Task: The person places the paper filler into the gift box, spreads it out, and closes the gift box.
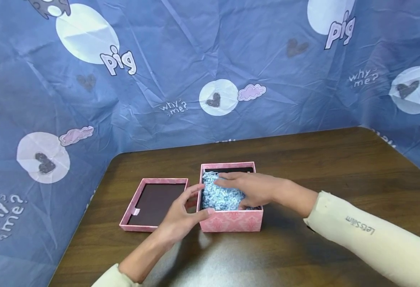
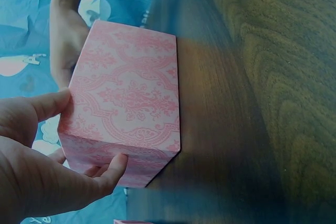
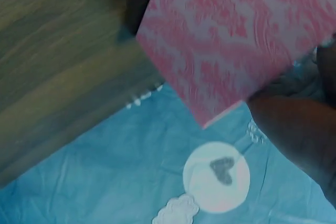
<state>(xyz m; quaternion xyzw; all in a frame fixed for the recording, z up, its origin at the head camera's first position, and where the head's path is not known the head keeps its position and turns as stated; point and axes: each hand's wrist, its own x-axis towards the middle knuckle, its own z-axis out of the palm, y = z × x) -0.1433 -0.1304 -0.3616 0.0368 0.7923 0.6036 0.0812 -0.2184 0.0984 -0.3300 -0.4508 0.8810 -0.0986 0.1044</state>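
A pink box (image 1: pixel 231 221) with a damask pattern stands uncovered on the table, holding light-blue shredded paper (image 1: pixel 222 197) within a dark lining. At its near-left corner my left hand (image 1: pixel 179 219) steadies it, thumb on the front rim and fingers along the left side. The left wrist view shows that thumb and the fingertips touching two walls of the box (image 2: pixel 126 87). My right hand (image 1: pixel 254 187) reaches in from the right and lies on the shreds with fingers extended. In the right wrist view, the box wall (image 3: pixel 220 30) hides its fingertips.
A shallow pink lid (image 1: pixel 138 228) with a dark inside and a small white tag lies left of the box. The dark wood table (image 1: pixel 310 159) extends to the right. A blue printed cloth (image 1: pixel 181 48) hangs behind and at both sides.
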